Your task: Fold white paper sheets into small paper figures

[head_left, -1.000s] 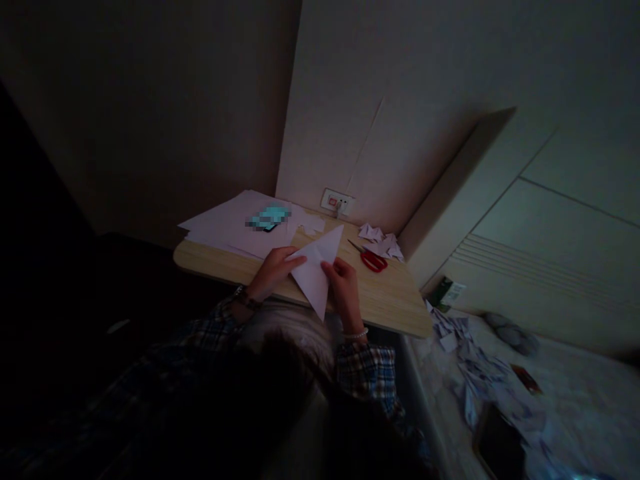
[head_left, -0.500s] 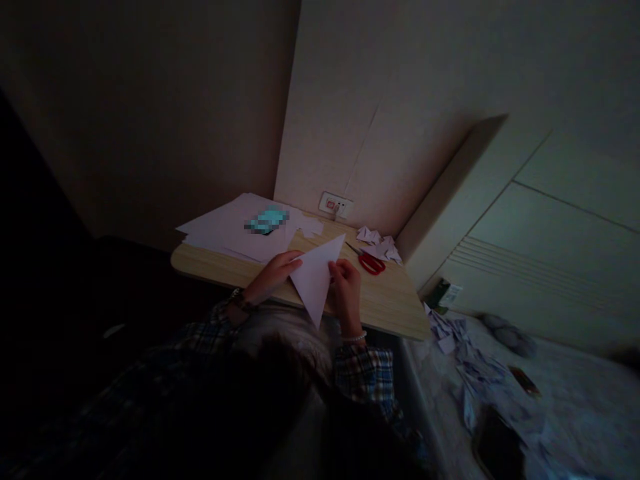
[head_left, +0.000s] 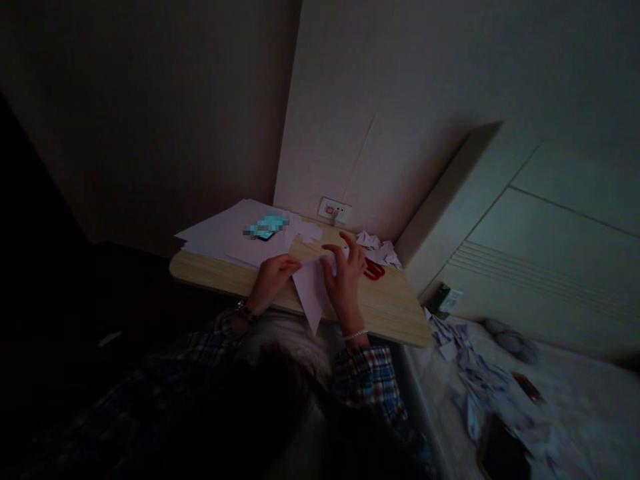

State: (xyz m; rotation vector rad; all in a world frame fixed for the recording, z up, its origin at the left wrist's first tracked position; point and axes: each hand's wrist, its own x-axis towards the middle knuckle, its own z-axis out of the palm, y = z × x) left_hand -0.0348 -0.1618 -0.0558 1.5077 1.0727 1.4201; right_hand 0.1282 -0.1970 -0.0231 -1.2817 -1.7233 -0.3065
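Note:
A folded, pointed piece of white paper (head_left: 311,293) hangs over the front edge of the wooden table, one tip pointing down toward my lap. My left hand (head_left: 274,277) is closed on its upper left corner, thumb and fingers pinched together. Over the paper's right part is my right hand (head_left: 344,273), fingers spread and raised, with the thumb at the paper's surface. That hand hides part of the sheet and the blades of the red-handled scissors (head_left: 374,269) lying just beyond it.
On the tabletop (head_left: 395,313), a stack of white paper (head_left: 220,230) lies at the left with a blurred turquoise phone-like object (head_left: 267,226) on it. Folded paper pieces (head_left: 385,253) sit by the wall, under a socket (head_left: 335,209). More folded papers (head_left: 480,367) cover the bed at right.
My right hand has let go of the paper's right edge, opened its fingers and lifted over the sheet. My left hand keeps its pinch. The view has shifted slightly.

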